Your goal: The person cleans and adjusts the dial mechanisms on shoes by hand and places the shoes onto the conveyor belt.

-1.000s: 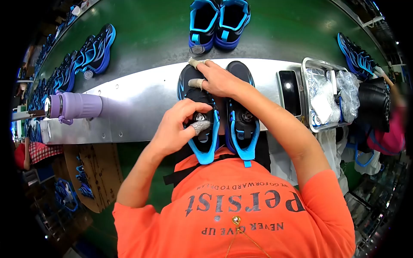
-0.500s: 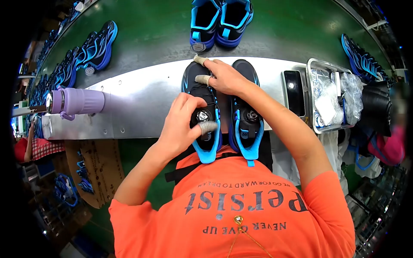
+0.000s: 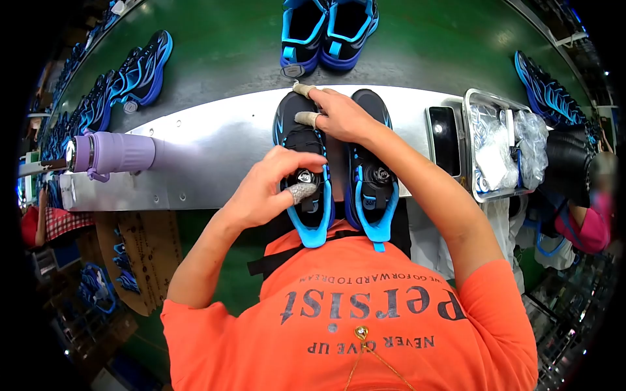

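Observation:
Two black sneakers with bright blue trim lie side by side, toes away from me: the left sneaker [image 3: 301, 141] and the right sneaker [image 3: 372, 155]. A round lacing dial [image 3: 304, 176] sits on the left sneaker's tongue. My left hand [image 3: 270, 184] is closed about this dial, index finger on its far side and a thumb wearing a patterned finger cover on its near side. At the same sneaker's toe, my right hand [image 3: 341, 117] grips the upper, with beige covers on two digits. The right sneaker lies untouched, its own dial [image 3: 380, 174] showing.
Beyond the metal ledge [image 3: 215, 153], a green surface carries a sneaker pair [image 3: 324, 36] and more sneakers [image 3: 149, 68] at left. A purple bottle [image 3: 124, 152] lies left. At right are a phone [image 3: 445, 140] and a metal tray [image 3: 480, 195] holding plastic bags.
My left hand has turned at the wrist, its index finger reaching further right across the dial and its thumb shifting left. My right hand stays put. Sneakers on the green surface have drifted slightly left.

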A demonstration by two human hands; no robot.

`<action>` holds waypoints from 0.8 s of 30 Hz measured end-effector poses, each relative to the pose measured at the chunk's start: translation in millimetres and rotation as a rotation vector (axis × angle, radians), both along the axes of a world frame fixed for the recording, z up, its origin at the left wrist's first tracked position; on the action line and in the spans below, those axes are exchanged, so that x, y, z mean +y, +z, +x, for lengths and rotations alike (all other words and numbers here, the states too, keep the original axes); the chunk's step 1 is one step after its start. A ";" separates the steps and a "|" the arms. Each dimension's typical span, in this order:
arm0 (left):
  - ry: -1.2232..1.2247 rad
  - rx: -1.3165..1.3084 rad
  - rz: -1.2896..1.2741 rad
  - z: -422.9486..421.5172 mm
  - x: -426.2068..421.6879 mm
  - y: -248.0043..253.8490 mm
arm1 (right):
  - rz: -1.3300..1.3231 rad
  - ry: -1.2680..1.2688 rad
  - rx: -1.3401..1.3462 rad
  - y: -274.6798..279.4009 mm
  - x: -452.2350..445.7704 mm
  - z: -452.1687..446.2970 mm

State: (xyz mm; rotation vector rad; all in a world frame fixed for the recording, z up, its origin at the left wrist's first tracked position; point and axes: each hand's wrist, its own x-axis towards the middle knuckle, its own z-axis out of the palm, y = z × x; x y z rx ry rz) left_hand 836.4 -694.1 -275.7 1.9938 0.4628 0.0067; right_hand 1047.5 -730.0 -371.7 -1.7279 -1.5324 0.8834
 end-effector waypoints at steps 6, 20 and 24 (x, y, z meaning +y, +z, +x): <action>0.091 -0.051 0.286 -1.5 -15.1 -8.4 | 0.041 -0.013 0.008 -6.1 0.6 -1.0; 0.177 -0.066 0.175 -7.4 -5.5 -11.0 | 0.038 -0.024 0.003 -8.4 1.1 2.1; 0.196 -0.099 0.351 -14.1 -10.9 -25.5 | -0.014 -0.005 0.037 -6.0 2.6 1.4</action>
